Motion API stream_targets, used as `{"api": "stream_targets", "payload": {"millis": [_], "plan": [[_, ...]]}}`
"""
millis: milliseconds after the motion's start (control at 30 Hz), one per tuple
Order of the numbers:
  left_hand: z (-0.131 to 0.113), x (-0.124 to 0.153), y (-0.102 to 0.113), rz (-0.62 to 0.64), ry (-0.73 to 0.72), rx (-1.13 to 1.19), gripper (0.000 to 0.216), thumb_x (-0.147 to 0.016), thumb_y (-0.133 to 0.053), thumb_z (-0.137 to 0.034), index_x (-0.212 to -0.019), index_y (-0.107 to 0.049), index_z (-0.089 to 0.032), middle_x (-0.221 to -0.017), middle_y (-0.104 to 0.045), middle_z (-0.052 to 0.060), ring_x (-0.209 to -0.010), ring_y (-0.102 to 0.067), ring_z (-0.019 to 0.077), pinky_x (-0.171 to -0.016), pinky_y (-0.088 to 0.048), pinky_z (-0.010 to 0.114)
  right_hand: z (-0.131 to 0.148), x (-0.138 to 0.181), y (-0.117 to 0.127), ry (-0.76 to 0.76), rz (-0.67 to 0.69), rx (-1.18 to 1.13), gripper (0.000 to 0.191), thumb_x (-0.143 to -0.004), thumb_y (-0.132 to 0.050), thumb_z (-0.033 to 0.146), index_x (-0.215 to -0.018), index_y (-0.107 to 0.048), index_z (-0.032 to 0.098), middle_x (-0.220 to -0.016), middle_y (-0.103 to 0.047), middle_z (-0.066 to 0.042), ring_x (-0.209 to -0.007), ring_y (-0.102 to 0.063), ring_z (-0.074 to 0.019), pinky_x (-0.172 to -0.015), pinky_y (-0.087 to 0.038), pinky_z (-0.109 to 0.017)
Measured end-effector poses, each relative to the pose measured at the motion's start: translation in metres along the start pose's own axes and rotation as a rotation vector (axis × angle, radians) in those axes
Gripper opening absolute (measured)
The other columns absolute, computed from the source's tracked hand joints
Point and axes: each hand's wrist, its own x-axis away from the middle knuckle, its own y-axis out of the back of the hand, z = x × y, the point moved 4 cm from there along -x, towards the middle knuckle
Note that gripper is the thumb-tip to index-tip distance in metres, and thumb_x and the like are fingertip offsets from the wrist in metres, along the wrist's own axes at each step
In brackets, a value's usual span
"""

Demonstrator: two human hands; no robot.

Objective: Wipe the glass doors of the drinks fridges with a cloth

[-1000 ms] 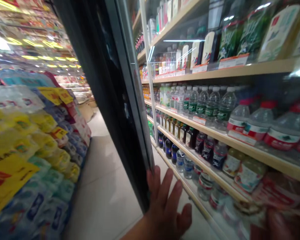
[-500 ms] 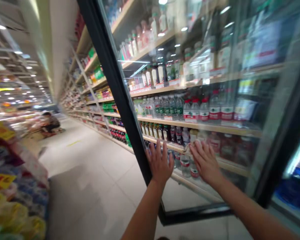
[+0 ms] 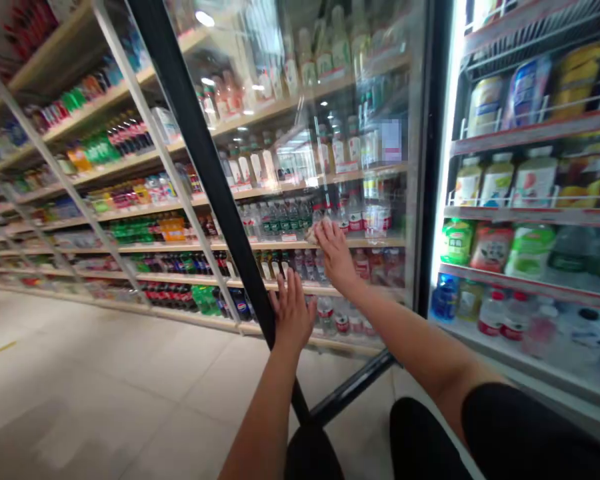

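A glass cooler door (image 3: 380, 267) with a black frame (image 3: 205, 147) stands open in front of me. My left hand (image 3: 294, 313) lies against the glass beside the frame's near edge, its fingers spread and holding nothing. Higher on the pane and to the right, my right hand (image 3: 336, 257) presses a small pale cloth (image 3: 312, 235) to the glass. Most of the cloth is hidden under the fingers.
To the right, the lit cooler (image 3: 520, 217) holds several rows of bottles. Long store shelves (image 3: 155, 273) of drinks run behind the door and off to the left. Pale floor tiles (image 3: 145, 380) lie below, and my knees (image 3: 415, 427) show at the bottom.
My view has swung right, bringing the lit cooler into sight and losing the crouching person and the display at left. My right hand has moved up the glass with the cloth; my left stays near the frame.
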Motion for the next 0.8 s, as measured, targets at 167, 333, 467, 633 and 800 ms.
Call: {"api": "stream_targets", "payload": {"millis": [167, 333, 467, 633, 800], "plan": [[0.004, 0.009, 0.007, -0.200, -0.013, 0.119, 0.070, -0.101, -0.043, -0.025, -0.161, -0.008, -0.013, -0.162, -0.028, 0.020, -0.154, -0.015, 0.0283, -0.124, -0.022, 0.053, 0.001, 0.085, -0.031, 0.268, 0.286, 0.056, 0.063, -0.096, -0.040, 0.007, -0.156, -0.038, 0.025, -0.156, -0.045, -0.012, -0.153, -0.028, -0.0271, -0.119, -0.032, -0.054], [-0.003, 0.015, -0.007, -0.230, -0.039, 0.007, 0.076, -0.098, -0.052, -0.024, -0.161, -0.010, -0.014, -0.160, -0.032, 0.019, -0.154, -0.013, 0.0304, -0.126, -0.017, 0.056, 0.004, 0.010, -0.004, 0.195, 0.081, 0.076, 0.064, -0.097, -0.033, 0.006, -0.158, -0.034, 0.025, -0.163, -0.035, -0.008, -0.156, -0.016, -0.0235, -0.124, -0.024, -0.051], [-0.005, 0.018, -0.019, -0.267, -0.012, -0.008, 0.078, -0.097, -0.057, -0.027, -0.161, -0.014, -0.015, -0.157, -0.035, 0.018, -0.152, -0.018, 0.0308, -0.127, -0.015, 0.056, 0.008, -0.028, 0.005, 0.077, -0.070, 0.087, 0.065, -0.099, -0.030, 0.009, -0.161, -0.022, 0.029, -0.167, -0.026, -0.003, -0.158, -0.005, -0.0223, -0.126, -0.019, -0.050], [0.000, 0.019, -0.026, -0.309, -0.022, -0.006, 0.077, -0.096, -0.058, -0.028, -0.161, -0.017, -0.015, -0.157, -0.036, 0.016, -0.152, -0.021, 0.0290, -0.128, -0.013, 0.052, 0.001, 0.054, -0.028, 0.424, 0.091, 0.101, 0.055, -0.101, -0.040, 0.018, -0.155, -0.040, 0.028, -0.154, -0.050, -0.005, -0.155, -0.022, -0.0206, -0.127, -0.016, -0.044], [0.001, 0.020, -0.028, -0.313, -0.024, -0.078, 0.076, -0.097, -0.057, -0.028, -0.160, -0.019, -0.011, -0.155, -0.038, 0.020, -0.151, -0.026, 0.0316, -0.125, -0.017, 0.053, -0.025, 0.023, -0.002, 0.307, -0.074, 0.069, 0.061, -0.100, -0.031, 0.009, -0.158, -0.032, 0.029, -0.157, -0.046, -0.004, -0.155, -0.020, -0.0168, -0.126, -0.021, -0.045]]}}
